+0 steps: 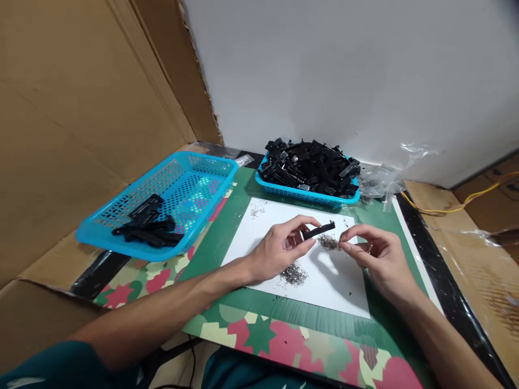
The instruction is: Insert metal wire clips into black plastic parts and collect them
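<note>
Teal sleeve (pixel 68 359) was nearest; above white paper (pixel 336 294), my left hand (pixel 278 248) pinched a black part (pixel 321 230), lengthwise toward my right hand (pixel 383 256), fingertips pressed together.

Soft, moderate light brightens the paper sheet (pixel 328 289) beneath the left hand (pixel 286 243), with blurry-edged shadows falling between it and the right hand (pixel 375 251). Glare streaks clear plastic (pixel 419 151) beyond the right hand; black parts (pixel 312 167) beyond both hands lose detail. Wide-angle distortion stretches the forearms (pixel 162 313) toward the frame's edges.
</note>
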The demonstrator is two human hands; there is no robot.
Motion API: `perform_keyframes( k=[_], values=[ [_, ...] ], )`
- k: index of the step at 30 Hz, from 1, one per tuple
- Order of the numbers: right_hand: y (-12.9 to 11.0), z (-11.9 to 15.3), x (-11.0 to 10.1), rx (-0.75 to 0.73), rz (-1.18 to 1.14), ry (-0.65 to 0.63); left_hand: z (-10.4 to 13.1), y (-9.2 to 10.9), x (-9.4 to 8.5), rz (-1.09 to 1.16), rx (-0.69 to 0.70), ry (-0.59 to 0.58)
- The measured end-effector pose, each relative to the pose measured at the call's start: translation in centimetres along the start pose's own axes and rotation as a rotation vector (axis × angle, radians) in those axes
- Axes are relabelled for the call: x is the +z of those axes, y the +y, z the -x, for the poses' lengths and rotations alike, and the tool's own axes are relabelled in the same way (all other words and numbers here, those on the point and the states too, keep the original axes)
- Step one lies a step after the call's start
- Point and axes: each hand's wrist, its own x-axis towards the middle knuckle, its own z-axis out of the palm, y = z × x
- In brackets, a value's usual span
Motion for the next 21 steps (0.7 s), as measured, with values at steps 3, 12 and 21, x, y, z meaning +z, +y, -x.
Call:
perform_keyframes(
  k=[3, 12, 21],
  values=[
    [-0.2, 0.2, 0.5, 0.002, -0.014, 0.050, 0.0, -0.1, 0.2, 0.000, -0.001, -0.018],
    [-0.7, 0.5, 1.6, -0.035, 0.107, 0.154, -0.3, -0.3, 0.0, -0.095, 0.165, 0.067],
    [-1.3, 1.0, 3.3, -0.059, 0.130, 0.188, 0.5, -0.2, 0.2, -0.338, 0.267, -0.080]
  ],
)
